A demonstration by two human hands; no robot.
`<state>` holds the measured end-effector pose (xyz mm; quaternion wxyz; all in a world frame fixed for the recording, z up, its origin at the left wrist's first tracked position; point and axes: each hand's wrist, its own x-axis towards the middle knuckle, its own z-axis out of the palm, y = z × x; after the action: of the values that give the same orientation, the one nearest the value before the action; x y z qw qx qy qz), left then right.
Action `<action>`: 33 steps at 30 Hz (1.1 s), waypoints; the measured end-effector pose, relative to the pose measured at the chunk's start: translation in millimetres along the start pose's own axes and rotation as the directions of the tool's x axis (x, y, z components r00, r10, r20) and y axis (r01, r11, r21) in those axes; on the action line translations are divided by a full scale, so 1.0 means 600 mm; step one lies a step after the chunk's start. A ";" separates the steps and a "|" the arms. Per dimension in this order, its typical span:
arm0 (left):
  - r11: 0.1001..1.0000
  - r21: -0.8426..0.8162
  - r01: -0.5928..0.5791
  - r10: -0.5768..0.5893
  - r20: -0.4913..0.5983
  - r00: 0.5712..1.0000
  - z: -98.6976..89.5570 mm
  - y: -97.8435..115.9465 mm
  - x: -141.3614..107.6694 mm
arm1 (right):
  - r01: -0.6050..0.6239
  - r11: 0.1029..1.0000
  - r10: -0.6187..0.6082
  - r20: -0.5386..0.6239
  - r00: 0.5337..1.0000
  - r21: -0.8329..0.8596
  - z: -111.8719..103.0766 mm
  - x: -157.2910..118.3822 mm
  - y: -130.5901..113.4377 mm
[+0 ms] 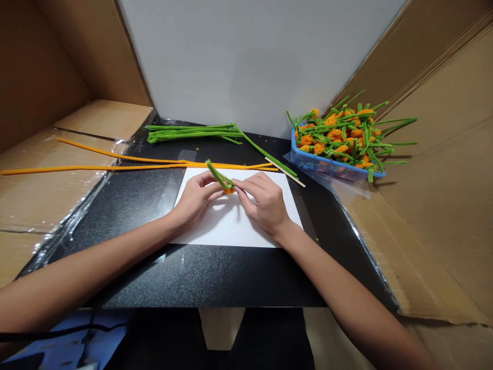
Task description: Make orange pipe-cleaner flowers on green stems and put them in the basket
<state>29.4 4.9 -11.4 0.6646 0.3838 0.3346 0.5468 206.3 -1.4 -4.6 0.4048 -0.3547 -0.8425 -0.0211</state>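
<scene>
Between your left hand (193,199) and right hand (266,199), you're pinching a green-and-orange pipe-cleaner piece (218,176), apparently twisting; another turn is likely needing steadiness.

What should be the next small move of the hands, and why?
Perhaps the right hand should gently twist the green stem, because it pinches green close to the orange part, while the left hand is at the other side and could steady the piece.

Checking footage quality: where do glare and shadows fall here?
Head view: sheen on the left of the black tabletop; glints on the clear plastic along its left edge; soft shadows on the white sheet near the left hand and right hand.
</scene>
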 end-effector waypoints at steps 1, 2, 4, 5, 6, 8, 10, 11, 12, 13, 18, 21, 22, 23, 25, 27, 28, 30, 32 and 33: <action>1.000 -0.009 0.004 -0.004 -0.013 1.000 0.000 0.000 0.000 | -0.004 1.000 0.004 0.000 1.000 0.000 0.001 0.000 -0.001; 1.000 -0.018 0.010 -0.011 -0.027 1.000 0.001 0.001 0.001 | -0.010 1.000 0.010 -0.001 1.000 0.001 0.002 0.000 -0.002; 0.999 -0.025 0.027 -0.028 -0.050 0.998 0.001 0.001 0.002 | -0.043 0.999 0.043 -0.007 0.999 0.019 0.003 0.000 -0.005; 0.999 -0.019 0.035 -0.036 -0.055 0.998 0.001 0.001 0.002 | -0.081 0.996 0.081 -0.011 0.997 0.041 0.004 0.000 -0.007; 0.999 -0.006 0.041 -0.041 -0.056 0.998 0.001 0.001 0.002 | -0.132 0.988 0.133 -0.010 0.991 0.075 0.005 0.000 -0.009; 0.999 0.030 0.037 -0.035 -0.060 0.998 0.001 0.001 0.002 | -0.268 0.948 0.271 0.006 0.963 0.174 0.006 0.001 -0.013; 0.997 0.070 0.026 -0.021 -0.067 0.998 0.000 0.001 0.000 | -0.415 0.861 0.425 0.032 0.905 0.293 0.008 0.002 -0.016; 0.996 0.086 0.020 -0.014 -0.065 0.998 0.000 0.000 0.000 | -0.476 0.807 0.492 0.050 0.869 0.350 0.009 0.002 -0.017; 0.995 0.102 0.013 -0.007 -0.058 0.998 -0.001 0.000 -0.001 | -0.523 0.753 0.545 0.069 0.836 0.400 0.009 0.004 -0.018; 0.993 0.120 0.006 0.000 -0.044 0.999 -0.001 -0.001 -0.001 | -0.554 0.705 0.580 0.090 0.809 0.443 0.008 0.005 -0.018; 0.980 0.196 -0.042 0.041 0.011 0.999 -0.003 -0.002 -0.002 | -0.568 0.598 0.579 0.185 0.794 0.566 0.003 0.011 -0.013; 0.987 0.156 -0.030 0.031 -0.003 1.000 0.000 0.000 -0.003 | -0.564 0.552 0.578 0.205 0.790 0.614 0.007 0.010 -0.006; 0.990 0.139 -0.019 0.021 -0.012 1.000 0.001 0.001 -0.004 | -0.560 0.534 0.579 0.208 0.788 0.633 0.009 0.008 -0.004; 0.993 0.121 -0.007 0.010 -0.024 1.000 0.002 0.002 -0.004 | -0.558 0.518 0.581 0.212 0.786 0.649 0.012 0.007 -0.001; 0.996 0.086 0.020 -0.015 -0.053 0.998 0.002 0.002 -0.005 | -0.565 0.498 0.585 0.226 0.779 0.658 0.015 0.004 0.002; 0.997 0.068 0.036 -0.030 -0.078 0.996 0.001 0.001 -0.004 | -0.572 0.504 0.583 0.234 0.778 0.647 0.017 0.002 0.005; 0.997 0.073 0.033 -0.026 -0.086 0.996 -0.001 0.000 -0.004 | -0.570 0.512 0.576 0.237 0.783 0.643 0.017 0.001 0.005; 0.994 0.107 0.015 -0.005 -0.094 0.996 -0.002 -0.003 -0.004 | -0.559 0.527 0.557 0.236 0.796 0.641 0.016 0.001 0.006; 0.989 0.149 0.010 0.004 -0.098 0.995 -0.002 -0.005 -0.005 | -0.551 0.538 0.544 0.236 0.805 0.638 0.015 0.002 0.005; 0.987 0.162 0.012 0.005 -0.100 0.995 -0.001 -0.006 -0.005 | -0.550 0.547 0.541 0.235 0.808 0.631 0.014 0.002 0.004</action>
<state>29.8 1.6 -14.7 0.6145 0.4079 0.4116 0.5352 201.3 3.8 -10.1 0.4851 -0.4271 -0.6414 0.4134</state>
